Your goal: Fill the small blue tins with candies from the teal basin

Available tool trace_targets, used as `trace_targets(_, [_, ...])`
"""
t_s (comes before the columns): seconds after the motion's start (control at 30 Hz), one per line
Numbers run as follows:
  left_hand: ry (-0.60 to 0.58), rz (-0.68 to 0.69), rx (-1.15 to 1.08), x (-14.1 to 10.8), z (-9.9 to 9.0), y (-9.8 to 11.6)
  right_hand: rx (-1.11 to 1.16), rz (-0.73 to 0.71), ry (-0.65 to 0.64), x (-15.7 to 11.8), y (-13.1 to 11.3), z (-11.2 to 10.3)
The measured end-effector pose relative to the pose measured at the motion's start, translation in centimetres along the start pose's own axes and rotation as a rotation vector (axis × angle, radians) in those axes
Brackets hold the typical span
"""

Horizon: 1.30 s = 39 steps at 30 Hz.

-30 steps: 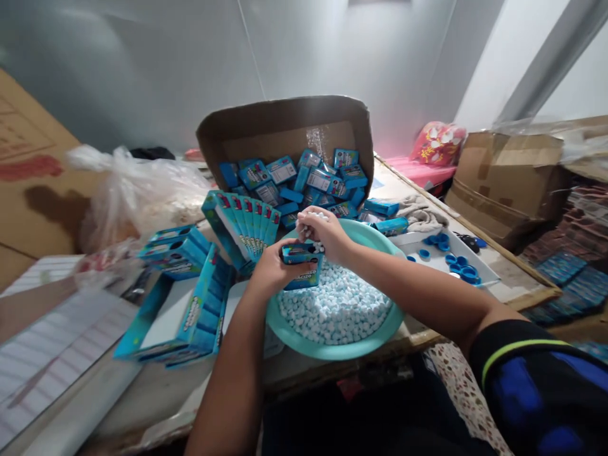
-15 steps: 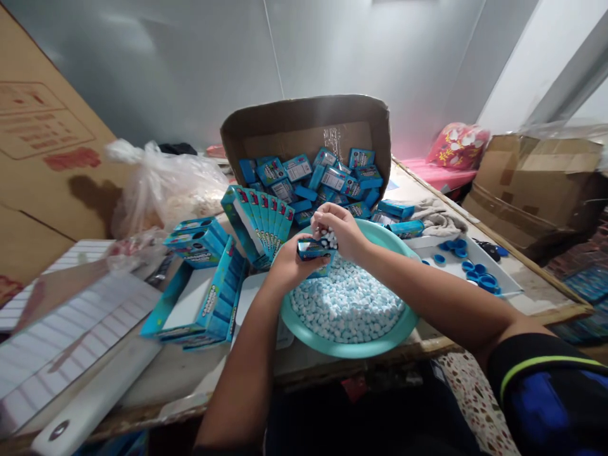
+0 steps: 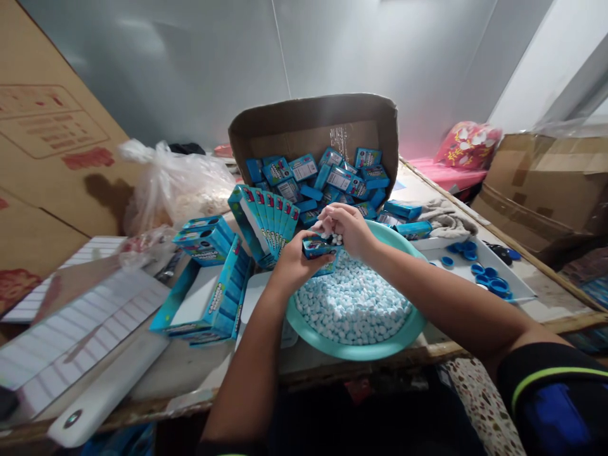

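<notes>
- Above the turquoise basin point(image 3: 327, 347), near its far left part, the left hand point(image 3: 292, 263) is curled closed around a small blue candy box point(image 3: 317, 248), thumb across the front, dark opening upward.
- The right hand point(image 3: 350, 229) has come down since a second ago. Then it held its load raised over the box; now its fingertips are gathered right at the opening.
- That hand is loosely cupped, fingers bunched, with a few candy pellets point(image 3: 337, 239) showing beneath and between them. How many it has hold of, I cannot tell.
- Fewer show in its grasp than half a second ago, so I judge that some have gone into the box, though its inside is hidden from me.
- With pellets still outside the opening, I would call this one box partly filled at best.
- The basin's own heap of pale blue and white pellets point(image 3: 356, 304) looks about the same, close below both hands.
- Around them on the table point(image 3: 190, 364), nothing seems disturbed: fanned cartons point(image 3: 273, 218) and a blue display tray point(image 3: 221, 304) to the person's left, loose blue boxes point(image 3: 342, 179) in the cardboard carton point(image 3: 247, 144) behind, blue caps point(image 3: 498, 286) in a white tray point(image 3: 517, 285) to the right.
</notes>
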<state>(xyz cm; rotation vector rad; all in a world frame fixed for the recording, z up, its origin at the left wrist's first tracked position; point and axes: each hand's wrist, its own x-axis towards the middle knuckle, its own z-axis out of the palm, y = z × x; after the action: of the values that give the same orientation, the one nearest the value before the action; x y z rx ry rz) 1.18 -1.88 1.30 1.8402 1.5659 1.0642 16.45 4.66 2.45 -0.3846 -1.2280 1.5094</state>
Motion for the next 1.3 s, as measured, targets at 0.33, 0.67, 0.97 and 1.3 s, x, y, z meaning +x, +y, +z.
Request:
trace_targets(0.33, [0.057,0.002,-0.021,-0.1,-0.1,0.0,-0.087,-0.028,-0.016,-0.2,0.0,0.4])
trace_targets(0.67, [-0.02,0.068,0.045,-0.2,-0.4,-0.2,-0.202,-0.109,-0.133,-0.2,0.2,0.4])
trace_targets(0.97, [-0.044,0.192,0.115,0.0,-0.5,-0.4,-0.849,-0.243,-0.589,-1.4,0.2,0.3])
trace_targets(1.3, [0.272,-0.107,-0.228,0.3,0.0,-1.0,-1.074,0.209,-0.077,2.1,1.7,-3.2])
